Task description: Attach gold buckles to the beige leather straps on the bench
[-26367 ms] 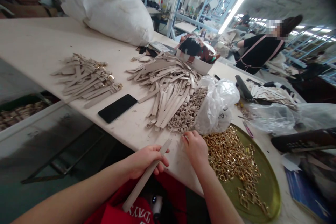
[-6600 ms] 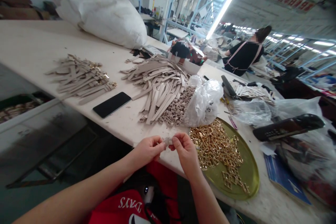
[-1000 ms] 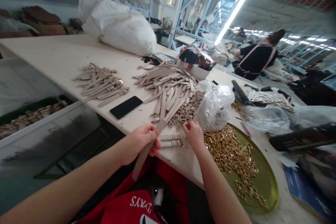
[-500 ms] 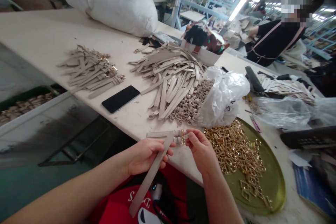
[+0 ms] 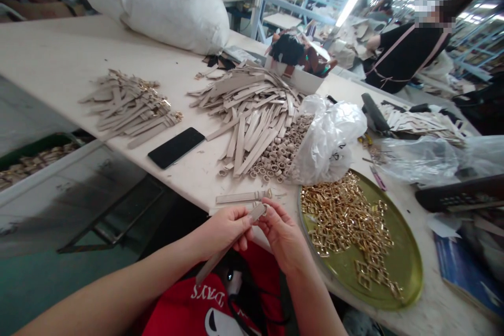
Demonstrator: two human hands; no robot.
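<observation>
Head view, narrow beige strap (image 5: 214, 263), left grip (image 5: 231, 224) clasping it, right grip (image 5: 281, 233) pinching loop (image 5: 265, 208)

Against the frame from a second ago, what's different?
The right hand has drawn back from the edge of the loop pile to the far end of the strap, apparently bringing a small loop. The left hand still holds the strap; the phone and green tray stayed put.
</observation>
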